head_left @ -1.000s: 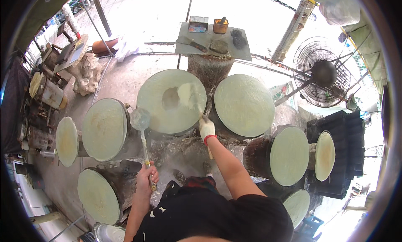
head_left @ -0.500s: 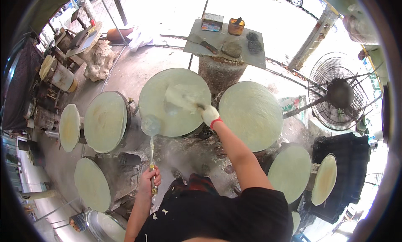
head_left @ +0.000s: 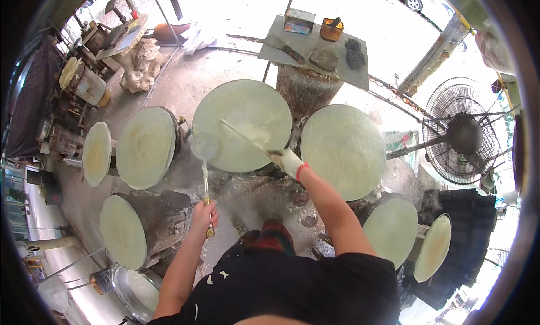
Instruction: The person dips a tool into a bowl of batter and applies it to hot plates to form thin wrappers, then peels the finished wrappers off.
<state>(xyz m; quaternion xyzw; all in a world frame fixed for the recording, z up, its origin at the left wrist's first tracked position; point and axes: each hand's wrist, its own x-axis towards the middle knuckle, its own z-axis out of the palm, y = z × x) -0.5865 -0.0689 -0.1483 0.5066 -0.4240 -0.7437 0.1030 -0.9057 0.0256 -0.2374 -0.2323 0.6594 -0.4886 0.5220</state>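
Observation:
My left hand is closed round the handle of a ladle, whose bowl overlaps the left edge of a round griddle coated in pale green batter. In a white glove with a red band at the wrist, my right hand grips a batter spreader. Its thin blade shows almost edge-on and slants up-left over the griddle. A whiter patch of wet batter lies beside the blade. Right of that hand is a second coated griddle. Whether the blade touches the batter I cannot tell.
More coated griddles stand left and right. A small table at the far side bears a knife, a stone and an orange pot. A large fan stands right. A basin sits lower left.
The spreader's blade has turned from a blurred broad sweep to a thin slanting line. The batter layer looks more even. My view has shifted slightly; the ladle stays at the griddle's left edge.

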